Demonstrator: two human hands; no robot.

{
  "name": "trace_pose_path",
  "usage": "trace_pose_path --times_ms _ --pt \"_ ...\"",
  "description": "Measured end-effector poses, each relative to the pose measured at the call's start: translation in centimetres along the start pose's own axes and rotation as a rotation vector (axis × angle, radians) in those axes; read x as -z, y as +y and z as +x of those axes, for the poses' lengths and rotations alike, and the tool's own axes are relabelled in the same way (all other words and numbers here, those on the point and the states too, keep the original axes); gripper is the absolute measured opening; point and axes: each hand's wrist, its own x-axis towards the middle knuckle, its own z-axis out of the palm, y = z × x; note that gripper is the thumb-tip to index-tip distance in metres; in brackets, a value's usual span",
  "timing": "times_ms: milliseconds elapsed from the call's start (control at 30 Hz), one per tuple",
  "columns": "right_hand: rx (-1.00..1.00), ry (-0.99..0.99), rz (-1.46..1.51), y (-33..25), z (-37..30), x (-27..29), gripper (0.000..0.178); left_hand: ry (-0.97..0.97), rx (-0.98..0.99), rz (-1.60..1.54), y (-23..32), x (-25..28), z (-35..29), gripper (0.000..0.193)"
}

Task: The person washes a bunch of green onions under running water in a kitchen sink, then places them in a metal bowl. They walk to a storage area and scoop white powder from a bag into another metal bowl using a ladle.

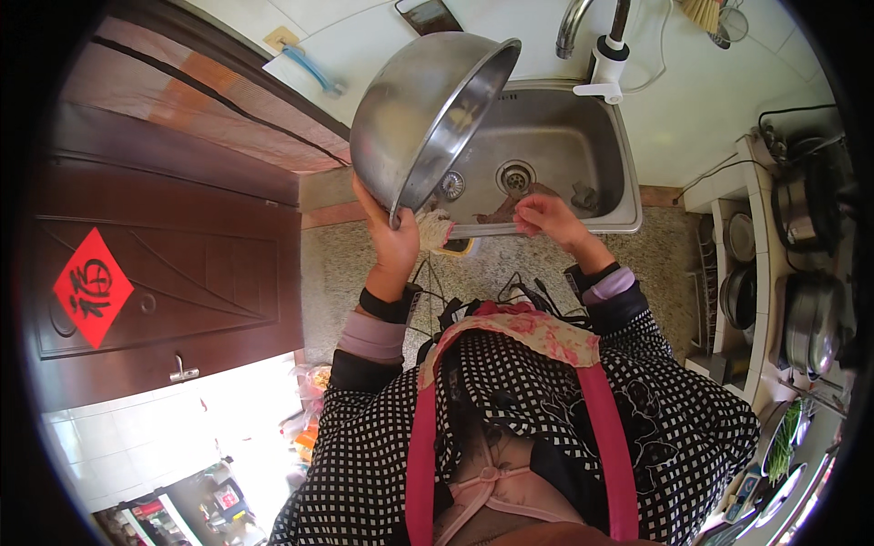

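My left hand [393, 238] grips the rim of a large stainless steel bowl [401, 109], which is tipped on its side above the left part of the sink [564, 146]. The bowl's open mouth faces right, toward the basin. My right hand [549, 221] is over the sink's near edge with its fingers curled together; what they hold, if anything, is hidden. Right beside those fingers lies a limp brown piece [499, 214] that I cannot identify. Between my hands, a whitish cloth-like bundle [435, 227] hangs at the near rim.
A faucet [605, 68] with a white lever rises behind the sink. In the basin are a drain strainer [516, 177] and a small dark lump [584, 196]. Shelves with pots [810, 318] stand on the right. A brown door [173, 264] is on the left.
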Motion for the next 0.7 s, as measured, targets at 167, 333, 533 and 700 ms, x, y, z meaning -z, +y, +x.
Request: trace_pose_path --times_ms 167,333,533,700 --pt "0.076 -0.001 -0.033 -0.4 0.3 0.2 0.025 -0.046 0.033 0.014 0.4 0.1 -0.7 0.076" --pt "0.251 0.252 -0.046 -1.7 1.0 1.3 0.044 -0.177 -0.018 0.022 0.4 0.2 -1.4 0.075" --pt "0.717 0.414 -0.337 -4.8 0.4 4.3 0.057 -0.295 -0.215 0.042 -0.1 0.0 -2.0 0.066" --pt "0.558 0.354 -0.058 -6.1 -1.1 4.9 0.039 -0.340 -0.183 0.122 0.3 0.5 -2.8 0.060"
